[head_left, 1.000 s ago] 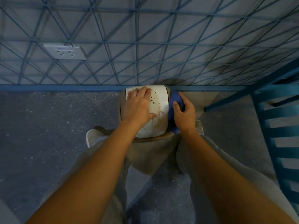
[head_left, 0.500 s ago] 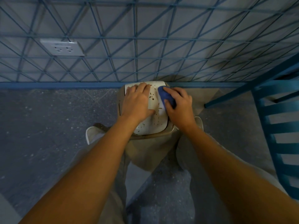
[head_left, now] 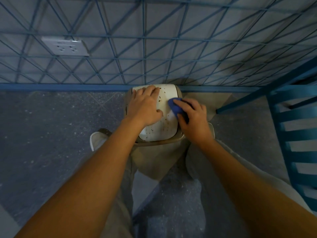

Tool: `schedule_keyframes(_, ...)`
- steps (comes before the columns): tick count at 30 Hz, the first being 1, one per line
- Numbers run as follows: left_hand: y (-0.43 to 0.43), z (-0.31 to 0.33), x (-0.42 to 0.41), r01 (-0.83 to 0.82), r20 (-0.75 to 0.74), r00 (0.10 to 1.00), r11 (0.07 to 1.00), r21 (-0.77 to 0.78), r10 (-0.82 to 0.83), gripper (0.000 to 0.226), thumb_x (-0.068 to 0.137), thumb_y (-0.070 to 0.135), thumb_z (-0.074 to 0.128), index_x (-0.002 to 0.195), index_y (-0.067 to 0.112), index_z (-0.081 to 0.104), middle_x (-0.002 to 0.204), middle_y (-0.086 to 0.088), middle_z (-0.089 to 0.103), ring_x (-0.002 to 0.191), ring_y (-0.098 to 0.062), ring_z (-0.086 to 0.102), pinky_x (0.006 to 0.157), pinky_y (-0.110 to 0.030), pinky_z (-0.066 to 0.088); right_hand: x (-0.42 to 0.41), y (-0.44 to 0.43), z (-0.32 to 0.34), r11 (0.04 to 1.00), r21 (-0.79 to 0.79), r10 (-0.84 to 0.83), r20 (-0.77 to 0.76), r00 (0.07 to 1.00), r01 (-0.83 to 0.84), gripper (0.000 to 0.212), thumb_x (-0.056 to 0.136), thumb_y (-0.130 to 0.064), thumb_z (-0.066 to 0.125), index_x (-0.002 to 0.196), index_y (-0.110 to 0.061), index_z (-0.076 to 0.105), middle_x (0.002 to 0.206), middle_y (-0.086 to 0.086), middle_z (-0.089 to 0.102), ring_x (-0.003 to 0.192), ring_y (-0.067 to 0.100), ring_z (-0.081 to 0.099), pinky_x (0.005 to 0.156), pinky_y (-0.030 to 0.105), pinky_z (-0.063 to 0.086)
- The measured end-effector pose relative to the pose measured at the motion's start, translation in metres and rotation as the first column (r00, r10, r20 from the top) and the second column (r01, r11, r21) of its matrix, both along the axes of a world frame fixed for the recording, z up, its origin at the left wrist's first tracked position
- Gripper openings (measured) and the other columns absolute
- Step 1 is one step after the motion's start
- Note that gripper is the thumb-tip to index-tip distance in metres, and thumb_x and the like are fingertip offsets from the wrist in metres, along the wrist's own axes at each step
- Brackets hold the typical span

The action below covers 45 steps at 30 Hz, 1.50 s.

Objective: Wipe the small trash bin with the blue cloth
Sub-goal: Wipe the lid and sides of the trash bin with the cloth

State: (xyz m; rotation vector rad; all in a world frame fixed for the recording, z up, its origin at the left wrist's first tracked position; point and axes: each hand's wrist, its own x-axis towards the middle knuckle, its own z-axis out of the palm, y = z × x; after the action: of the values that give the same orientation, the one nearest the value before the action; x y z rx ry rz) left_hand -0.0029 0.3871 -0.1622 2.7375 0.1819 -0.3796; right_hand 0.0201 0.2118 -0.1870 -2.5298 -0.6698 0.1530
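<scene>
The small trash bin [head_left: 159, 129] stands on the floor against the wall, seen from above. Its white lid is speckled with brown spots and has a beige rim. My left hand [head_left: 145, 107] rests flat on the left half of the lid, fingers straight and pointing to the wall. My right hand [head_left: 193, 115] grips the bunched blue cloth [head_left: 175, 106] and presses it on the right side of the lid. Most of the cloth is hidden under my fingers.
A blue slatted chair [head_left: 295, 138] stands close on the right, one leg reaching toward the bin. The tiled wall with a blue skirting strip [head_left: 60, 87] is just behind the bin. A white socket [head_left: 66, 46] sits on the wall at left. My white shoe [head_left: 96, 140] is left of the bin.
My right hand has carried the cloth from the bin's right flank up onto the lid, then slid it back toward me along the lid's right side. The left hand stays on the lid.
</scene>
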Motion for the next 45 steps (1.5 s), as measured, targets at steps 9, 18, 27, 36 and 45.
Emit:
schedule_keyframes(9,0.000,0.000,0.001,-0.024,0.031,0.999,1.000,-0.018,0.024,0.065,0.091,0.036,0.049,0.146,0.014,0.022,0.151,-0.004,0.023,0.134,-0.028,0.024,0.113,-0.037,0.019,-0.032,-0.002,-0.011,0.999,-0.030,0.026,0.040,0.999,-0.025,0.046,0.080,-0.007,0.066,0.125,-0.017,0.058,0.126,0.015,0.055,0.108,0.038,0.050,0.090,0.031,0.038)
schedule_keyframes(18,0.002,-0.004,0.000,-0.025,0.056,0.998,1.000,-0.017,0.026,0.066,0.089,0.034,0.054,0.145,0.016,0.024,0.150,-0.002,0.027,0.130,-0.027,0.028,0.110,-0.036,0.025,-0.026,-0.004,-0.007,0.987,-0.097,0.136,0.131,0.982,-0.124,0.039,0.083,-0.020,0.048,0.120,-0.017,0.062,0.119,0.015,0.061,0.096,0.039,0.056,0.076,0.043,0.054)
schedule_keyframes(27,0.002,-0.005,0.000,-0.042,0.055,0.998,0.999,-0.029,0.043,0.066,0.089,0.032,0.055,0.145,0.016,0.024,0.149,-0.001,0.027,0.131,-0.026,0.027,0.111,-0.034,0.022,-0.054,0.001,-0.026,0.975,-0.129,0.195,0.091,0.977,-0.182,0.041,0.082,-0.014,0.053,0.122,-0.021,0.060,0.119,0.011,0.061,0.093,0.036,0.057,0.073,0.045,0.055)
schedule_keyframes(36,0.000,-0.004,0.000,-0.048,0.072,0.996,0.997,-0.054,0.052,0.067,0.088,0.031,0.056,0.145,0.016,0.025,0.149,-0.002,0.028,0.130,-0.026,0.027,0.109,-0.033,0.024,-0.035,0.000,-0.016,1.000,-0.018,0.024,0.126,0.992,-0.022,0.040,0.083,-0.015,0.053,0.122,-0.017,0.060,0.121,0.015,0.059,0.102,0.038,0.054,0.085,0.039,0.048)
schedule_keyframes(45,-0.001,-0.004,0.001,-0.054,0.075,0.996,0.998,-0.045,0.057,0.068,0.088,0.031,0.057,0.145,0.016,0.024,0.149,-0.002,0.028,0.131,-0.026,0.028,0.110,-0.034,0.024,-0.057,-0.002,-0.014,0.998,0.063,0.019,-0.101,0.995,-0.013,0.044,0.083,-0.012,0.062,0.126,-0.016,0.058,0.122,0.011,0.057,0.107,0.030,0.052,0.093,0.020,0.035)
